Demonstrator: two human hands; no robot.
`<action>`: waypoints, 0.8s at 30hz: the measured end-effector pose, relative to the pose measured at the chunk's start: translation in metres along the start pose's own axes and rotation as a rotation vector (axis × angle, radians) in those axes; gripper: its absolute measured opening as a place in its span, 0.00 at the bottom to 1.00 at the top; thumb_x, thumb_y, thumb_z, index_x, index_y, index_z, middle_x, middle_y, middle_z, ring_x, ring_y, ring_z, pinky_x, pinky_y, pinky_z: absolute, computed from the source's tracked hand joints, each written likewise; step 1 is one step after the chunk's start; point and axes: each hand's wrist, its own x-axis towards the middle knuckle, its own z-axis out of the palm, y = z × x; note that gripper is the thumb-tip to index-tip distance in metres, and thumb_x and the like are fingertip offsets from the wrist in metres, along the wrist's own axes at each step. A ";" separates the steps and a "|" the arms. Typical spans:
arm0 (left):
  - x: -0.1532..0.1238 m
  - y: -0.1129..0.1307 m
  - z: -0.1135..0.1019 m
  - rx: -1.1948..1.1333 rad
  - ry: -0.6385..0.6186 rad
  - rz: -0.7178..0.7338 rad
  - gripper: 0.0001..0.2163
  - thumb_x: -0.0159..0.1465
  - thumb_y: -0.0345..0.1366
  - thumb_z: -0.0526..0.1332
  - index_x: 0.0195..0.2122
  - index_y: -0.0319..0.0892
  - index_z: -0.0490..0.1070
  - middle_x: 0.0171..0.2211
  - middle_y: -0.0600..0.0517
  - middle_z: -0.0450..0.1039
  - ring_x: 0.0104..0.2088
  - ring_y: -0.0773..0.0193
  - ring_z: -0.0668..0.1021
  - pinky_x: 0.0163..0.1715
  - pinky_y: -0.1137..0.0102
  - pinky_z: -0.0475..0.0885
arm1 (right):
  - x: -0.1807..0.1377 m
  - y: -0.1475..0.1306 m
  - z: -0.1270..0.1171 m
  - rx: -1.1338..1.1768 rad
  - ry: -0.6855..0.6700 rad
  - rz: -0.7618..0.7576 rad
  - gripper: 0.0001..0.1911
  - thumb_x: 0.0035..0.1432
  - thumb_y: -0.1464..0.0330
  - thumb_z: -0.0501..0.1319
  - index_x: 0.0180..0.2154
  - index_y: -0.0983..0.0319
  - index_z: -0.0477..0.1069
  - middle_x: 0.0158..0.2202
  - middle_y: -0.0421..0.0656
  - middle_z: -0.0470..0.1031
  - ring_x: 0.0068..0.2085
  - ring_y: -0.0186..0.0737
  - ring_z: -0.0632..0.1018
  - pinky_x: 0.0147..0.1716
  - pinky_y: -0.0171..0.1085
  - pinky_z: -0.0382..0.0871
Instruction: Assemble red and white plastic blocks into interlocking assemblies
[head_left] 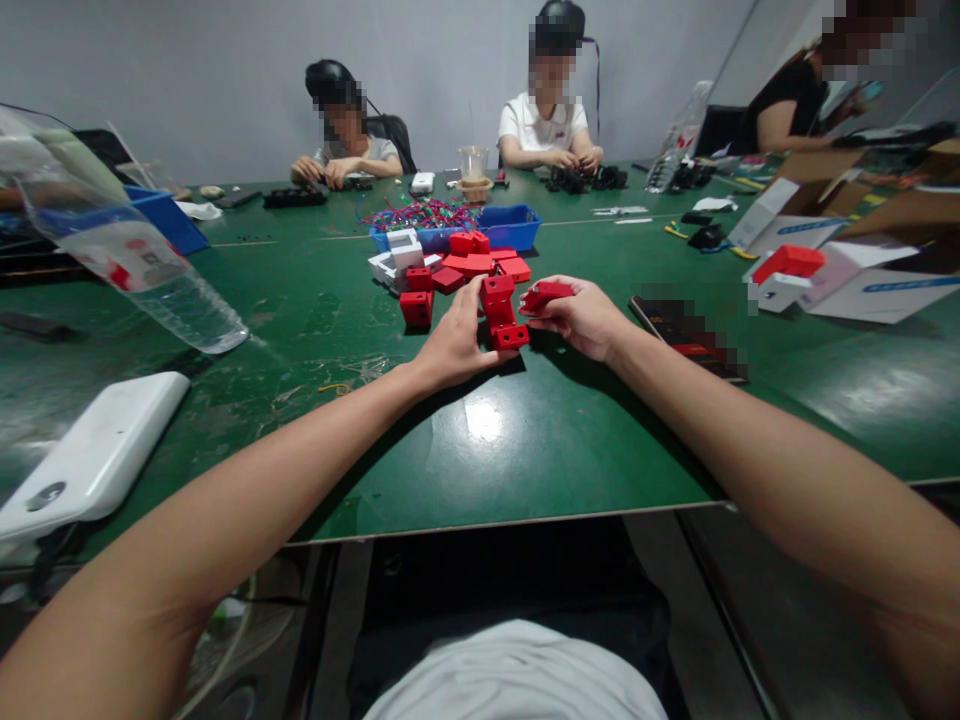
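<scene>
My left hand [457, 345] reaches over the green table [525, 440] and curls around a short stack of red plastic blocks [502, 312]. Just to its right, my right hand [581, 318] is closed on a single red plastic piece [546, 294], held a little above the table. Behind both hands lies a heap of more red blocks [469, 265] mixed with a few white parts [401, 255]. One red block [416, 308] stands alone to the left of the stack.
A blue tray [517, 228] of coloured wires sits behind the heap. A clear water bottle [127, 250] and a white device [94, 450] lie at left, a dark phone [686, 330] and cardboard boxes [855, 280] at right. Three other people work at the far side.
</scene>
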 end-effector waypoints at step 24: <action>0.000 0.002 -0.001 -0.011 -0.009 -0.015 0.47 0.52 0.43 0.72 0.67 0.38 0.46 0.65 0.31 0.57 0.66 0.42 0.64 0.66 0.46 0.60 | 0.003 0.003 -0.002 -0.013 -0.033 -0.025 0.18 0.42 0.83 0.62 0.35 0.61 0.66 0.27 0.37 0.77 0.25 0.31 0.78 0.21 0.27 0.66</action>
